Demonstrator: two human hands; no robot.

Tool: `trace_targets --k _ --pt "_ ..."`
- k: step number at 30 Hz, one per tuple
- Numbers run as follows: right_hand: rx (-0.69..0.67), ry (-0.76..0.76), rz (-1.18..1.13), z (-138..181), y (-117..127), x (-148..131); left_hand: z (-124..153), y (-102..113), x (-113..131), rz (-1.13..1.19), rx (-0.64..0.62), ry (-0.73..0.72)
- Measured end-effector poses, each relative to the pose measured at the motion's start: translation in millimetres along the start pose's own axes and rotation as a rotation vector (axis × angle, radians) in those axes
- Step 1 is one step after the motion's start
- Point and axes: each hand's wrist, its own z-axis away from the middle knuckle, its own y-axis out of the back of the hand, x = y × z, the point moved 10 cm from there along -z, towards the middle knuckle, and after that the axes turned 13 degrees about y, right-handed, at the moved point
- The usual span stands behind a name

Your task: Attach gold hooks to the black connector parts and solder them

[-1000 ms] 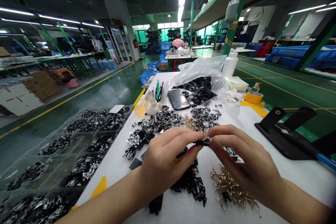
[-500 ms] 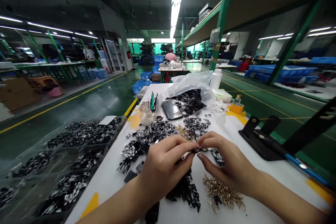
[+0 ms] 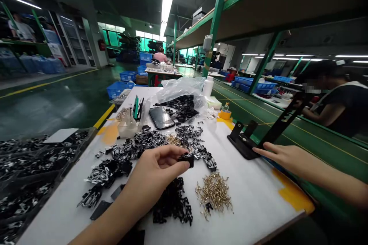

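My left hand is closed in a pinch on a small black part, held above the table. My right hand reaches out at the right beside a black metal bracket; its visible fingers are stretched, with the fingertips at the bracket's edge. It covers the place of a blue-handled tool, so contact with that handle cannot be made out. Below my left hand lies a heap of black parts. A pile of small brass-coloured pins sits to its right. Silver-and-black clips are spread beyond.
A phone, an open plastic bag, a white bottle and orange tape stand farther back. Trays of parts are on the left. A co-worker sits at the right; another person is ahead.
My right hand has left the part both hands held and moved right to the bracket. My left hand keeps the black part. The view has turned right, bringing a co-worker into sight.
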Motion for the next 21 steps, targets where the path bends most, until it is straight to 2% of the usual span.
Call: trace_targets --k 5,10,15,21 --pt "-0.016 0.057 0.034 4 -29 -1 0 -4 -17 0.289 -0.047 0.201" --pt "0.005 0.125 0.007 4 -41 -6 5 -8 -20 0.353 -0.075 0.258" --pt "-0.001 0.163 -0.052 5 -40 -12 5 -12 -18 0.357 -0.097 0.238" --pt "0.024 0.125 -0.151 0 -25 -15 5 -17 -22 0.385 -0.116 0.271"
